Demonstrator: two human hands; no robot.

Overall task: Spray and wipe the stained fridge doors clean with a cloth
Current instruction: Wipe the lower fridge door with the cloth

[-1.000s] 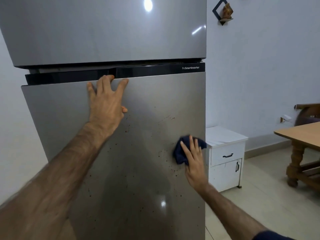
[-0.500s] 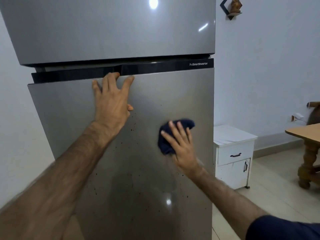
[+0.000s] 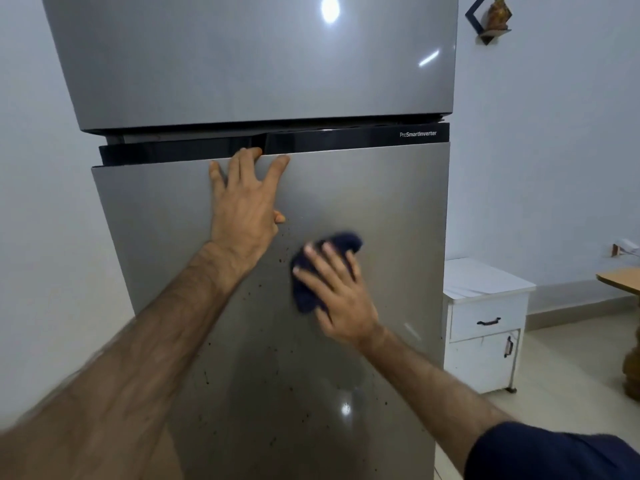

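1. Left hand (image 3: 244, 213) lies flat, fingers spread, on the lower door (image 3: 363, 209) at its top edge.
2. Right hand (image 3: 341, 292) presses a dark cloth (image 3: 306, 299) flat against the same door (fingers straight).
3. Dark specks (image 3: 291, 389) dot the door below both hands.
4. A white cabinet (image 3: 485, 327) stands beside the fridge.

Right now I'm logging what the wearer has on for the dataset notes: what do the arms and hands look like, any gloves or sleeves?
No gloves: left hand and right hand are bare, forearms uncovered. A dark navy sleeve shows on the right upper arm only. No rings or watch visible.
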